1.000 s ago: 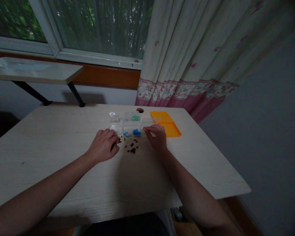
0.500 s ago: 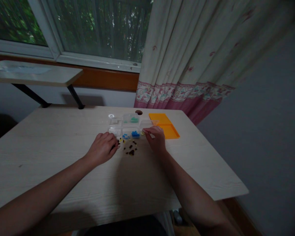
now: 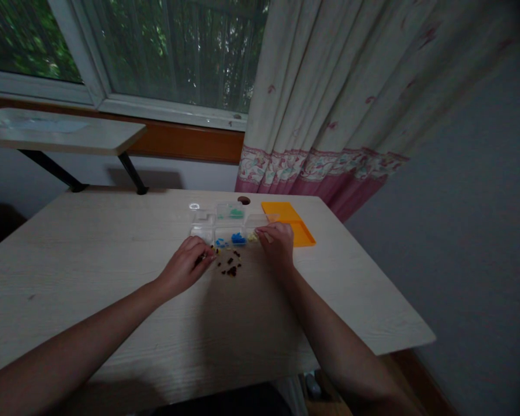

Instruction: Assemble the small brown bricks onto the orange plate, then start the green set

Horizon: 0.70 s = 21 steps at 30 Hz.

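Observation:
A clear compartment box (image 3: 208, 225) stands open on the table, with blue pieces (image 3: 238, 238) in a near section and green pieces (image 3: 236, 213) in a far one. My left hand (image 3: 186, 264) rests by the small dark brown pieces (image 3: 231, 270), its fingers curled together; what is in them is too small to make out. At the box's right end is my right hand (image 3: 278, 242), thumb and fingertips pinched above pale yellow pieces (image 3: 252, 237). Whether those fingertips hold a piece cannot be seen. A few yellow pieces lie near the left fingertips.
An orange tray (image 3: 303, 234) lies just beyond my right hand. Behind it hangs a curtain (image 3: 320, 138) down to the table's back edge. A raised shelf (image 3: 69, 133) on black legs stands at the back left. The table (image 3: 112, 254) has a round hole near its back.
My left hand has shifted slightly right and toward me, over the loose pieces. My right hand has moved a little right, leaving more of the pale yellow pieces in view.

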### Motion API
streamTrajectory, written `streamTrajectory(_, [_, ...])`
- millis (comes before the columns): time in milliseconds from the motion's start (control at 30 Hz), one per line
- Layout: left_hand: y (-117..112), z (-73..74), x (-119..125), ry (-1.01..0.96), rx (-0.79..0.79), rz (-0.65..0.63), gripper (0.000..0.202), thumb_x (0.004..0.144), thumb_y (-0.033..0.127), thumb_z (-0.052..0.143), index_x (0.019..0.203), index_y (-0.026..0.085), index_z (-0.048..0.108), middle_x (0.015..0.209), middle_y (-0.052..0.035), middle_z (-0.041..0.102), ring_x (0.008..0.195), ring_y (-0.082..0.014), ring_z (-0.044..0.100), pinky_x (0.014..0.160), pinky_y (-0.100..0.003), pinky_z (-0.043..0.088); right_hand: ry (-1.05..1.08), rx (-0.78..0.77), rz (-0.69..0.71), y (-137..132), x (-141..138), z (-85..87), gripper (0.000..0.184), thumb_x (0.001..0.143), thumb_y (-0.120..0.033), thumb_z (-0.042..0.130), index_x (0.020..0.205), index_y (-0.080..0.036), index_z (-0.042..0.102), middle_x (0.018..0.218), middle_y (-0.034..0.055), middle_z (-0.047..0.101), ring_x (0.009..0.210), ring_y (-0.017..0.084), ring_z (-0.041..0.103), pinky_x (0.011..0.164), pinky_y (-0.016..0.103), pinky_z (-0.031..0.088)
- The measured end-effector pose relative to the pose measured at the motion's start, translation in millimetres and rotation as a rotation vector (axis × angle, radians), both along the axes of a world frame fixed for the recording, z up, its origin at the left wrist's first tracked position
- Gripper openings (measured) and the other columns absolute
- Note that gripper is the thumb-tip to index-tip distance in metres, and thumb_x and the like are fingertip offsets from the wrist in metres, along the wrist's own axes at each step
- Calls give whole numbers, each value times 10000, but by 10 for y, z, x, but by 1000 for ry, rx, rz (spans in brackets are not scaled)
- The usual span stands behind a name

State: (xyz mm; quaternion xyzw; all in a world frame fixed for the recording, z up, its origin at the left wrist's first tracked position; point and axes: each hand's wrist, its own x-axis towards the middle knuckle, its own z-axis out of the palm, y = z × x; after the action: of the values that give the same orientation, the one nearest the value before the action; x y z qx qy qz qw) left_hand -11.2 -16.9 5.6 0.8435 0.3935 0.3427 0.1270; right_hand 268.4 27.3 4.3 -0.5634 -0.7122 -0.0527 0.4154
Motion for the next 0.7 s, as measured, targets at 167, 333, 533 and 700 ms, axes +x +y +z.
streamTrajectory(167, [27,0,-4,-117,-48,17,176,968,309,492,888,183,585,872,-55,548,862,-186,517,781,-320,437,3,10,-31,7,16,-37,120,872,-304,656,865,-242,758,863,49,655,882,209,500,814,348,355])
streamTrajectory(333, [51,-8,-14,-149,-62,23,199,969,327,486,870,187,587,858,-53,553,859,-187,520,766,-315,437,-10,-22,-71,32,24,-108,86,851,-263,677,845,-240,760,878,48,662,879,199,501,807,340,358])
streamTrajectory(533, [74,-30,-20,-164,-73,23,230,973,355,471,854,192,581,845,-54,555,857,-190,525,752,-313,441,-22,-101,-107,62,47,-155,68,832,-266,703,822,-238,764,878,46,674,881,197,508,793,333,357])
streamTrajectory(700, [72,-28,-18,-157,-85,22,232,970,357,479,848,189,581,840,-51,550,845,-186,522,752,-313,439,-26,-66,-108,76,54,-170,117,856,-273,668,798,-235,763,850,54,677,851,202,501,772,340,357])
